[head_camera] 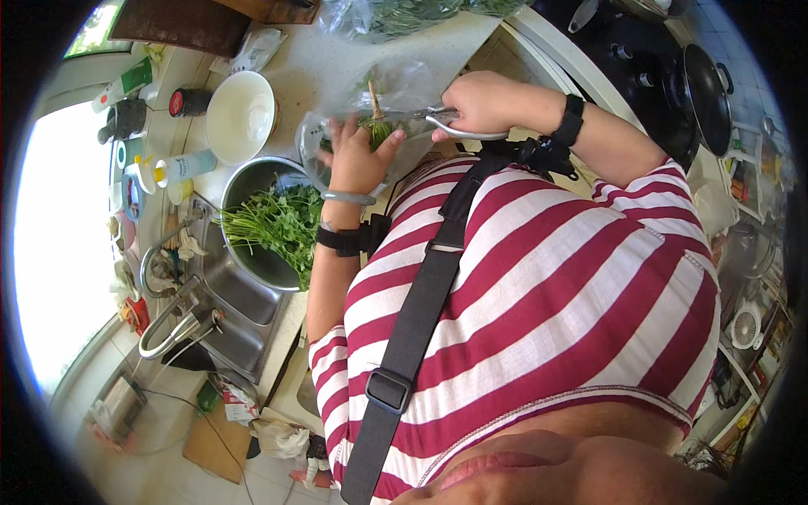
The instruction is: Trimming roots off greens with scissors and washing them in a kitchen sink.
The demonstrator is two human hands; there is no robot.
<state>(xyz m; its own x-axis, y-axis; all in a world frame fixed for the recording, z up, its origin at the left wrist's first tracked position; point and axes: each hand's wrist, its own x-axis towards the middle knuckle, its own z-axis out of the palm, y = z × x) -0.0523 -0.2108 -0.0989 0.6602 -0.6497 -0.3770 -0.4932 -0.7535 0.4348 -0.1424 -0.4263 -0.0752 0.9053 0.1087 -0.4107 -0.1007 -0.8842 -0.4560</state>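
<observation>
In my right hand (475,104) is a pair of kitchen scissors (464,129) with metal handles. Their blades reach left across the base of a bunch of leafy greens (379,131), just below its pale tapering root (375,101). My left hand (360,154) is against the greens, thumb on one side and fingers on the other; the leaves are partly hidden behind it. Under and around the greens lies a clear plastic bag (410,79). Left of my left wrist, a large metal basin (237,183) holds leafy green herbs with long stems (271,218).
A white bowl (240,117) stands at the left, near a dark jar (189,102) and a spray bottle (189,167). The basin overlaps the steel sink (233,303) with its faucet (180,328). More bagged greens (404,16) lie at the top. A black stove (606,63) is at the right.
</observation>
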